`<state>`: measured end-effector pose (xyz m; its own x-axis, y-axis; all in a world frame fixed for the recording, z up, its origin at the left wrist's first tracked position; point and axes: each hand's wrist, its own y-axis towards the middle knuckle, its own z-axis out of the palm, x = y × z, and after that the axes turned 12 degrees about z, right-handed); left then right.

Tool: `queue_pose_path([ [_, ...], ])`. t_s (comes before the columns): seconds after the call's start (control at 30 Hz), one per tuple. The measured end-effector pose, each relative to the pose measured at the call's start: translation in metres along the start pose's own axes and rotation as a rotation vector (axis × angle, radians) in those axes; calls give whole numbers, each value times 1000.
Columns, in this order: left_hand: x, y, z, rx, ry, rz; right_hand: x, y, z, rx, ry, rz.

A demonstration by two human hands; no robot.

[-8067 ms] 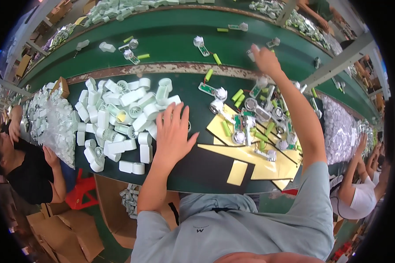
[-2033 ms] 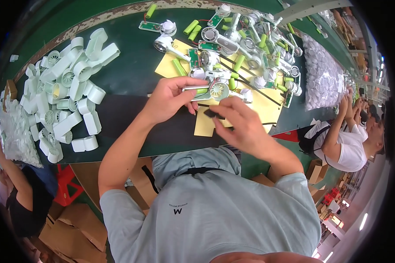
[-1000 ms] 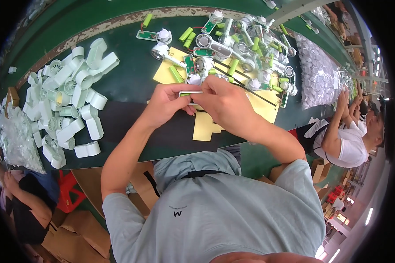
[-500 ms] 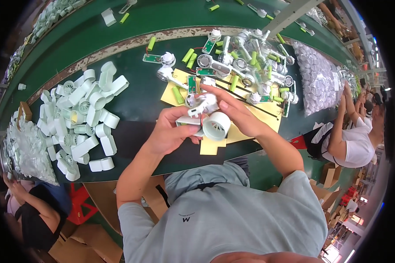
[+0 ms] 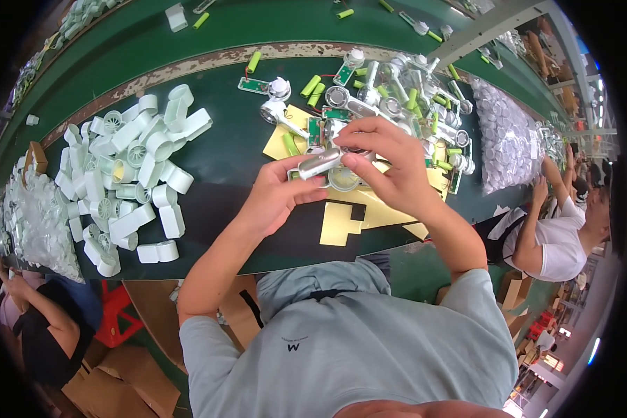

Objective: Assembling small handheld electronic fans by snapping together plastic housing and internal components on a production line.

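Observation:
My left hand grips a pale green plastic fan housing by its handle side, over the table's near part. Lying over the housing is a silver-grey and white handle-shaped inner part. My right hand is closed on the round end of that part, thumb and fingers pinching it above the housing's ring. My fingers cover much of both pieces, so how far they fit together cannot be seen. Beneath and beyond my hands lie yellow sheets and a heap of fan inner parts with green circuit boards and lime-green battery cells.
To the left is a pile of pale green housings, beside a clear bag of more pieces. A bag of white round parts stands right. A green conveyor runs behind a worn ledge. People sit at both sides; a metal post rises at back right.
The inner part has turned and come down over the housing, its silver side now showing. My right hand has shifted from flat fingers beside the housing to a pinch on the part.

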<state>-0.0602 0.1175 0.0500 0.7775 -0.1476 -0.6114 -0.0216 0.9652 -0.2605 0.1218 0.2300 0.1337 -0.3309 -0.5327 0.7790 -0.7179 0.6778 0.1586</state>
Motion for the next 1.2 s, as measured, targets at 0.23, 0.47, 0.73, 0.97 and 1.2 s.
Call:
queue_pose_path([
  [0.23, 3, -6, 17, 115, 299, 146, -12, -9, 4, -103, -6, 46],
  [0.47, 10, 3, 11, 97, 434, 221, -19, -8, 16, -124, 44, 27],
  [0.73, 20, 8, 10, 120, 354, 233, -23, -4, 19, -94, 20, -7],
  [0.97, 22, 7, 15, 87, 549, 272, -13, 5, 15, -45, -37, 8],
  [1.2, 25, 9, 8, 109, 387, 277, -22, -6, 19, -105, -20, 18],
])
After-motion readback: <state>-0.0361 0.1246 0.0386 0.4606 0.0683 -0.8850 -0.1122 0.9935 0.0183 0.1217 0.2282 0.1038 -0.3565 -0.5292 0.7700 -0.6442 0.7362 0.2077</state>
